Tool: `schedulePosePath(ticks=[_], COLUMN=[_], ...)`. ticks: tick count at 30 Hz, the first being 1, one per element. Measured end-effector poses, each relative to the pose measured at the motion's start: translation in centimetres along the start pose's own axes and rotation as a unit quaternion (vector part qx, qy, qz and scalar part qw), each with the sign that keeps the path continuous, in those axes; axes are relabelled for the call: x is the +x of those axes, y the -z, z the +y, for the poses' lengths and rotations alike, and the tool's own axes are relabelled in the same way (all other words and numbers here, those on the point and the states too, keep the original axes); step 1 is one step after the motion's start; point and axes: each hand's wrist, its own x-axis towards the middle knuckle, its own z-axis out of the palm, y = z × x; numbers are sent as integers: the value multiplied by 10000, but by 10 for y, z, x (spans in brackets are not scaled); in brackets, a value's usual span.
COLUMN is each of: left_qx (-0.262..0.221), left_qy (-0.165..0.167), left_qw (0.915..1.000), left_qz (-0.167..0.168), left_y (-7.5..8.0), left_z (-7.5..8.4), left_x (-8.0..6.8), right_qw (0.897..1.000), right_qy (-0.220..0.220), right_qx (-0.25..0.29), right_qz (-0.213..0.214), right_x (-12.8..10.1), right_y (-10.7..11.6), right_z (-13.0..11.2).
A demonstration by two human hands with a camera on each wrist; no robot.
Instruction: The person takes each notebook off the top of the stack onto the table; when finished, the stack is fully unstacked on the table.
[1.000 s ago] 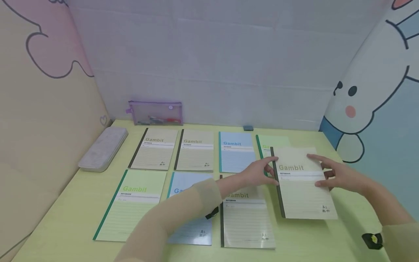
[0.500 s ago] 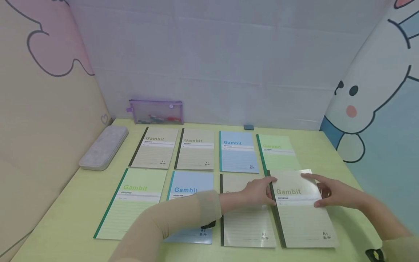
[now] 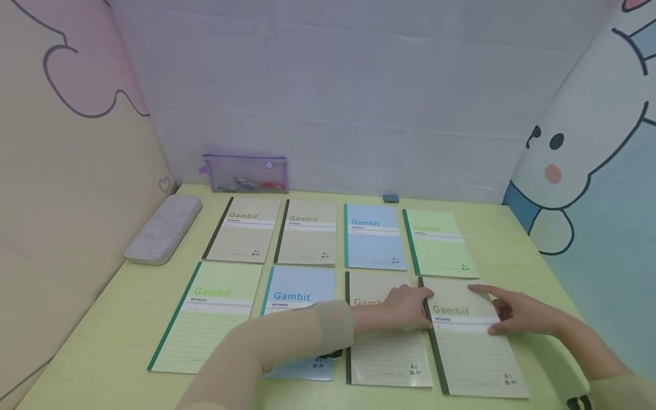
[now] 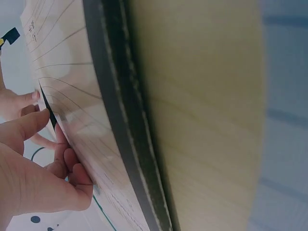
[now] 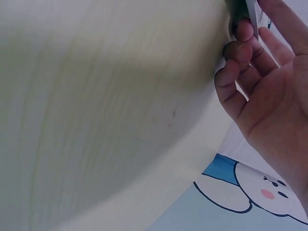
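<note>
A beige notebook (image 3: 476,353) with a dark spine lies at the front right of the table in the head view, "Gambit" on its cover. My left hand (image 3: 407,307) pinches its spine between thumb and fingers, reaching across a second beige notebook (image 3: 386,359). At the opposite edge my right hand (image 3: 528,313) holds it, thumb on the cover and index finger stretched to the top right corner. Seen from the left wrist, the left hand (image 4: 43,178) has its fingertips at the dark spine. In the right wrist view, the right hand (image 5: 269,77) has curled fingers at the notebook's edge.
Other notebooks lie in two rows: beige ones (image 3: 307,233) and a blue one (image 3: 374,236) behind, a green one (image 3: 441,242) at back right, and green (image 3: 205,319) and blue (image 3: 302,285) in front. A pencil case (image 3: 164,230) and purple pouch (image 3: 246,173) stand behind.
Both hands have brought the beige notebook down and toward the front, from overlapping the back-right green notebook to lying in the front row. The green notebook is now fully visible.
</note>
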Motion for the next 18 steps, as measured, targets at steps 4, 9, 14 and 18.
schedulePosePath(ticks=[4,9,14,18], left_qx=[206,137,-510,-661], left_qy=[-38,-68,-503,-943], left_qw=[9998,9999,9974,9933], left_qz=[42,-26,-122,-67], left_y=[0,0,11,29], left_z=[0,-1,-5,-14], left_x=[0,0,-6,-17], right_qw=[9987,9966,9960,9928], right_qy=[-179,-251,-64,425], right_qx=[-434,-704,-722,-823], right_qz=[197,341,513,758], right_x=[3,6,7,8], right_y=[0,1,9,20], right_z=[-2,-5,-12,-24])
